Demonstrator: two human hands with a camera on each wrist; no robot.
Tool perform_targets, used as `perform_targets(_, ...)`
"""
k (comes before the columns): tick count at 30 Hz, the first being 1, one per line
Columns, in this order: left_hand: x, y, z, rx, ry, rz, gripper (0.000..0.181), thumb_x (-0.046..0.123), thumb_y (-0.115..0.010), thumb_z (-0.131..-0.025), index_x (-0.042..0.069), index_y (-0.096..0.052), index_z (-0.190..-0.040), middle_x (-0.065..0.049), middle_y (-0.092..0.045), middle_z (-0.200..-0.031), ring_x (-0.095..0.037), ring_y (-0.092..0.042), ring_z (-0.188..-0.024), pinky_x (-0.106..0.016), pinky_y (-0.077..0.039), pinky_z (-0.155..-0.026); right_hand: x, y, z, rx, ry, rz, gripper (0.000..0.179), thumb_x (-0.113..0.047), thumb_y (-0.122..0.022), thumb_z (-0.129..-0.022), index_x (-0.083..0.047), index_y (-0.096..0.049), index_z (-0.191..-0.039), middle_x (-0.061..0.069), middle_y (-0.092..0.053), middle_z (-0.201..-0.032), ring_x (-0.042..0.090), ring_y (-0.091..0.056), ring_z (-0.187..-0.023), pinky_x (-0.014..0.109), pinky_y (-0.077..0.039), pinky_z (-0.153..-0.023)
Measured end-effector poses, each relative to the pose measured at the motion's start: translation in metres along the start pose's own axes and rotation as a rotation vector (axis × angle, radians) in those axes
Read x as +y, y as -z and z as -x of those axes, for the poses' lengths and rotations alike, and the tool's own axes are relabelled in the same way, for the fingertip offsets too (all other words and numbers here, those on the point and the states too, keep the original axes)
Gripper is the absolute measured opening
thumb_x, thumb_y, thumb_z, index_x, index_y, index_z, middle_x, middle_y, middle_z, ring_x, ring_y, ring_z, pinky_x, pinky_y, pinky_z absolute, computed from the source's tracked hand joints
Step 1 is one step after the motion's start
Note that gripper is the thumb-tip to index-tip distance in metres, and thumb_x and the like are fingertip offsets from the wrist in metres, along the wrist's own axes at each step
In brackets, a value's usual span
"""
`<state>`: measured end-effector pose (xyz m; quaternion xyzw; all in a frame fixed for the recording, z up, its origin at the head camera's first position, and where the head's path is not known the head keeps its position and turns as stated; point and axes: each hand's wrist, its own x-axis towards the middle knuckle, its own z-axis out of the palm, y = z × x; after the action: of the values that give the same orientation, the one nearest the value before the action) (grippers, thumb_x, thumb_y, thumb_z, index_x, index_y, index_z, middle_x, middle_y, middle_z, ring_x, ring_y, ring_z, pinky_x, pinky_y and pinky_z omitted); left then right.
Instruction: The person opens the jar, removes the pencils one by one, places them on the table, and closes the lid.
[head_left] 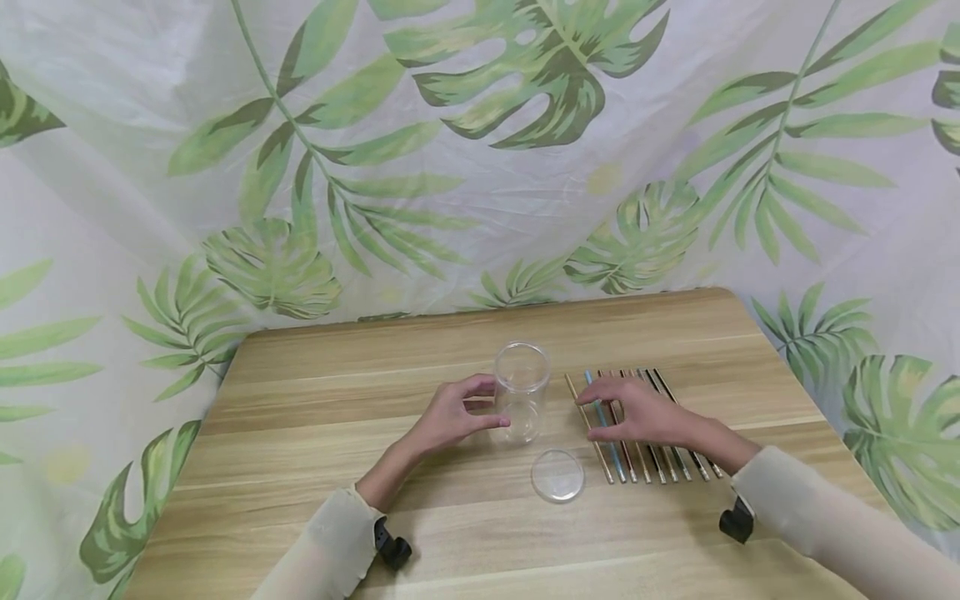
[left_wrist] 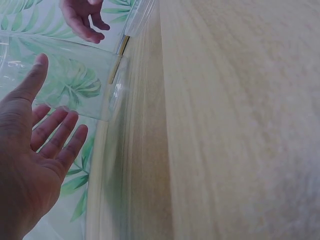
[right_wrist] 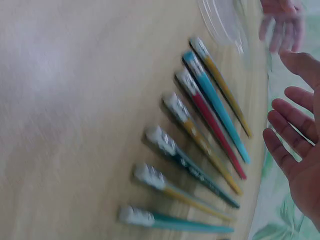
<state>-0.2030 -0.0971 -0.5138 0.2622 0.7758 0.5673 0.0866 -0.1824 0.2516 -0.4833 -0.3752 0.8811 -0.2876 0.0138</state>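
Note:
A clear, open-topped jar stands upright near the middle of the table. My left hand is at its left side, thumb and fingers spread around the near wall; in the left wrist view the fingers are fairly straight. Just in front of the jar lies a round clear lid. My right hand hovers over a row of pencils, palm turned toward the jar, holding nothing. The row includes a gold pencil at its left end, a blue pencil and a red pencil.
The pencils lie side by side, eraser ends toward me. The wooden table reaches back to a leaf-patterned cloth. Each wrist carries a small black camera, such as the left wrist camera.

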Motion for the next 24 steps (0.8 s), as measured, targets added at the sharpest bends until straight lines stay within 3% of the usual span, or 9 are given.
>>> perform_targets(9, 0.000, 0.000, 0.000, -0.002, 0.011, 0.002, 0.055, 0.009, -0.093, -0.081, 0.001, -0.070, -0.131, -0.015, -0.073, -0.127, -0.034, -0.072, -0.118, -0.035, -0.062, -0.101, -0.024, -0.020, 0.003, -0.132, 0.055, 0.044, 0.058, -0.037, -0.093, -0.081, -0.009, -0.073, -0.128, 0.005, -0.072, -0.130, 0.027, -0.066, -0.123, 0.051, -0.058, -0.107)
perform_targets(15, -0.001, 0.001, 0.000, -0.001, 0.010, 0.006, 0.056, 0.009, -0.094, -0.081, 0.002, -0.070, -0.131, -0.015, -0.074, -0.127, -0.034, -0.072, -0.118, -0.036, -0.062, -0.101, -0.031, -0.032, 0.004, -0.142, 0.143, 0.079, 0.066, -0.039, -0.095, -0.076, -0.007, -0.072, -0.129, 0.004, -0.071, -0.129, 0.022, -0.066, -0.119, 0.046, -0.060, -0.104)
perform_targets(24, -0.001, 0.001, 0.001, -0.006, 0.006, 0.003, 0.056, 0.010, -0.093, -0.081, 0.003, -0.070, -0.131, -0.015, -0.073, -0.128, -0.035, -0.071, -0.119, -0.038, -0.062, -0.102, -0.034, -0.047, 0.006, -0.167, 0.148, 0.101, 0.069, -0.043, -0.095, -0.076, -0.007, -0.071, -0.130, 0.004, -0.068, -0.133, 0.021, -0.066, -0.120, 0.041, -0.062, -0.102)
